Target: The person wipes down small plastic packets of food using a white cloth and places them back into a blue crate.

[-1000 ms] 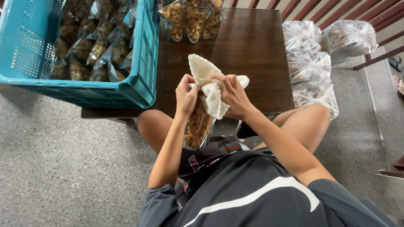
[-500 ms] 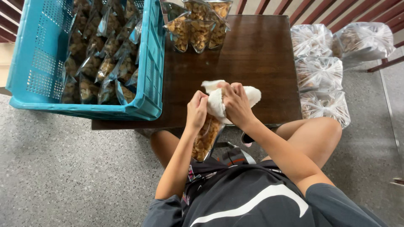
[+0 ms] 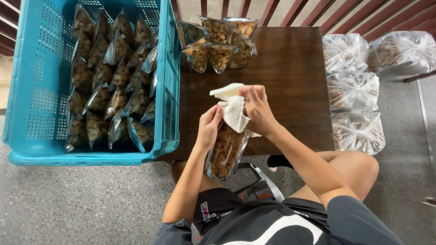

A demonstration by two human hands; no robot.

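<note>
Upright snack pouch (image 3: 225,152) — white cloth (image 3: 235,109) atop

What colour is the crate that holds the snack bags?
Turquoise blue, with perforated walls; the crate shows in the head view.

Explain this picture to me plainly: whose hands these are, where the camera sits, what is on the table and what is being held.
There is no machine here. A seated person wears a camera on the head, so the one view looks down on their own arms and lap. The left hand grips the top of a clear snack pouch filled with brown pieces. The right hand presses a white cloth against that top. On the dark wooden table sit a few more filled pouches. A blue plastic crate at its left end holds many more. Large clear bags lie to the right.
</note>
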